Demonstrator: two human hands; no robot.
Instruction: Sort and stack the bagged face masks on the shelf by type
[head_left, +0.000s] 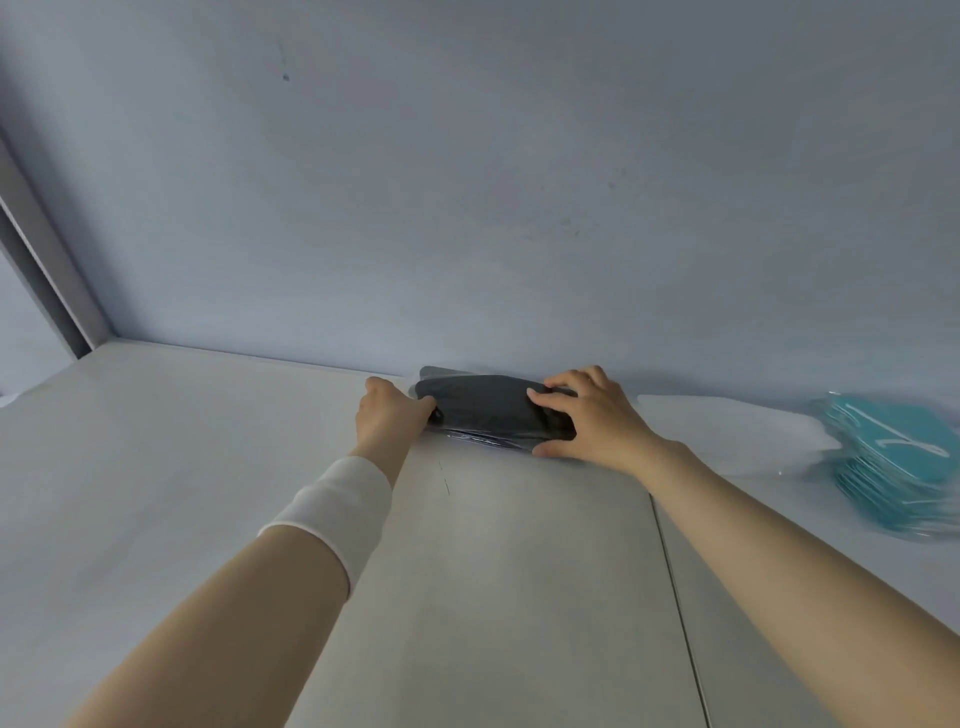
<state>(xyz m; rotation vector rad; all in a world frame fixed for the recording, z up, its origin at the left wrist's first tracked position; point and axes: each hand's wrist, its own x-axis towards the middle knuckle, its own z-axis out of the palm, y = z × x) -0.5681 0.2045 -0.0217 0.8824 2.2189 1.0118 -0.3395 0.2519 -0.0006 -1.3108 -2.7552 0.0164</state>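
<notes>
A stack of dark grey bagged masks lies on the white shelf, close against the back wall. My left hand grips the stack's left end. On the right end rests my right hand, fingers over the top and thumb along the front edge. Beside the stack to the right lies a pile of white bagged masks. A stack of teal bagged masks sits at the far right, cut off by the frame edge.
The pale blue back wall rises right behind the stacks. A grey upright post stands at the left corner. A seam runs front to back across the shelf.
</notes>
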